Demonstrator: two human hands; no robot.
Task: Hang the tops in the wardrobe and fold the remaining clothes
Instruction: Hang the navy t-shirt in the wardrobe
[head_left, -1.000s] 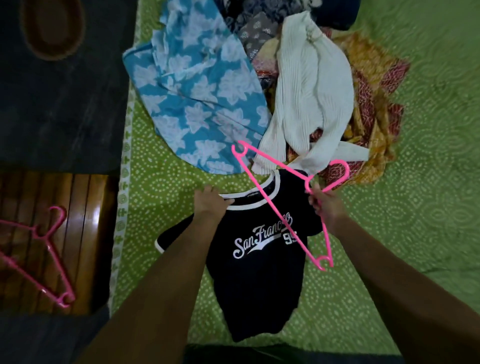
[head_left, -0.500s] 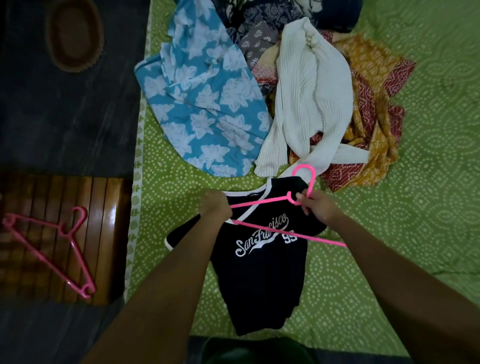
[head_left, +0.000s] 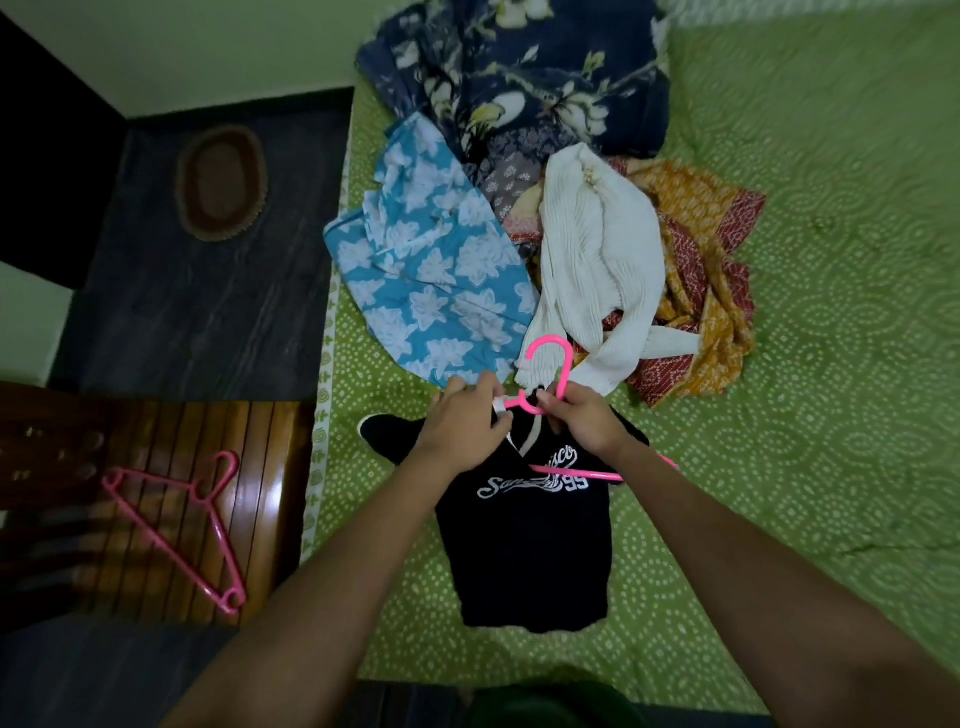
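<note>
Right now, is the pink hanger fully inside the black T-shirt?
Partly in. The hanger hook sticks out above the T-shirt collar, while its bar lies exposed across the chest print.

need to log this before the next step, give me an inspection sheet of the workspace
surface: green patterned bedspread, creased, clothes lying on it
job's things: black t-shirt flat on the bedspread; pink hanger at its collar, partly threaded in; spare pink hanger on the wooden surface
clutter: blue floral garment, white ribbed top, orange and red fabric, dark floral fabric, piled unfolded
grippers: left hand pinching the collar; right hand gripping the hanger neck
cables: nothing seen
surroundings: dark floor with oval mat
</note>
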